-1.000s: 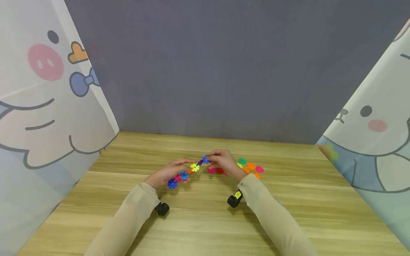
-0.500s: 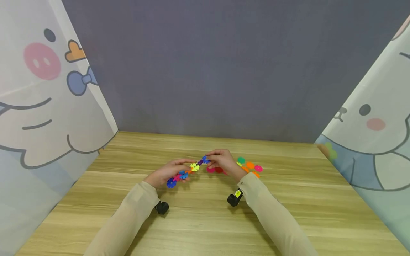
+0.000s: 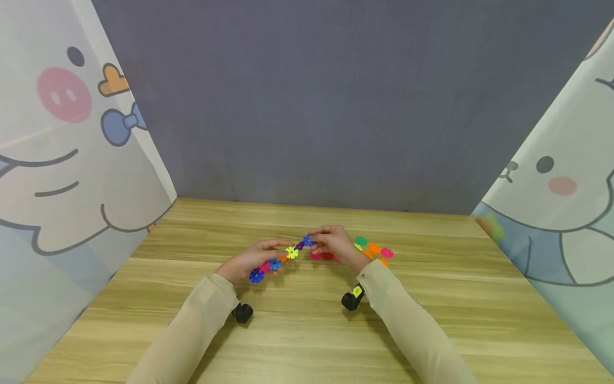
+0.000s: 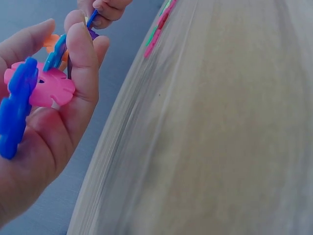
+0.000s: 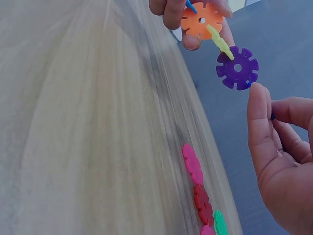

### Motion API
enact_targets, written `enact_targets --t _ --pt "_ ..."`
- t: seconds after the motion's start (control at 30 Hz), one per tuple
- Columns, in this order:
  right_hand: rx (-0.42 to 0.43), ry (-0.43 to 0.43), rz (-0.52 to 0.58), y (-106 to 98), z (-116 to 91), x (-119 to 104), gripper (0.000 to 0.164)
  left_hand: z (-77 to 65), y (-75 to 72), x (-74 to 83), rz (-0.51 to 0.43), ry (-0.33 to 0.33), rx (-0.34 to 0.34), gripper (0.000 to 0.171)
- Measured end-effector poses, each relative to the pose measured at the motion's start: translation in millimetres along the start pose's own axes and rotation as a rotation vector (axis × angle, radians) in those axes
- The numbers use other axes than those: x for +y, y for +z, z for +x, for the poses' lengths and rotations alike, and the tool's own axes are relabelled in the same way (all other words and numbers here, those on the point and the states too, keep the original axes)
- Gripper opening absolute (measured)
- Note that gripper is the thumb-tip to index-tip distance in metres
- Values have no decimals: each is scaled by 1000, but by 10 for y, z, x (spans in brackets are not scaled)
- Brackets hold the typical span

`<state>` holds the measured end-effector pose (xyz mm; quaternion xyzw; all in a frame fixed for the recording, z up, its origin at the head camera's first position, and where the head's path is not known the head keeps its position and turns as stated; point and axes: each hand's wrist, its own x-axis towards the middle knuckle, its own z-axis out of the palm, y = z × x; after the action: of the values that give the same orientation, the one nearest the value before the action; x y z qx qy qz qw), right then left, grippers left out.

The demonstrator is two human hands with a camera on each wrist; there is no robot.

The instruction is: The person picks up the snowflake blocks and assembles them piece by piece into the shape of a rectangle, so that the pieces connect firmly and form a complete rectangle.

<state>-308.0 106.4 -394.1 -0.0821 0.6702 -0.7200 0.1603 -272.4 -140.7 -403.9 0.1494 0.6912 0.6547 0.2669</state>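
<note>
The left hand (image 3: 250,260) grips a notched-disc chain (image 3: 292,253), apparently steadying it. The right hand (image 3: 338,245) pinches its far blue disc (image 3: 307,240).

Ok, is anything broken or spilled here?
Nothing stands out. The chain of discs, held by the left hand and right hand, shows no visible break, and the loose discs lie grouped on the table.
</note>
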Motion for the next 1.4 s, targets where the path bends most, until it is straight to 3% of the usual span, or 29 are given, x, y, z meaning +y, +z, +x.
enact_targets --t 0.53,0.83,1.4 --pt "-32 75 149 -45 7 85 37 -25 -19 -13 -41 8 -32 51" --pt "45 14 111 -70 19 101 34 -1 -8 -62 -75 -14 9 47" --pt "-19 56 130 -52 -12 72 29 53 -5 -53 -56 1 15 47"
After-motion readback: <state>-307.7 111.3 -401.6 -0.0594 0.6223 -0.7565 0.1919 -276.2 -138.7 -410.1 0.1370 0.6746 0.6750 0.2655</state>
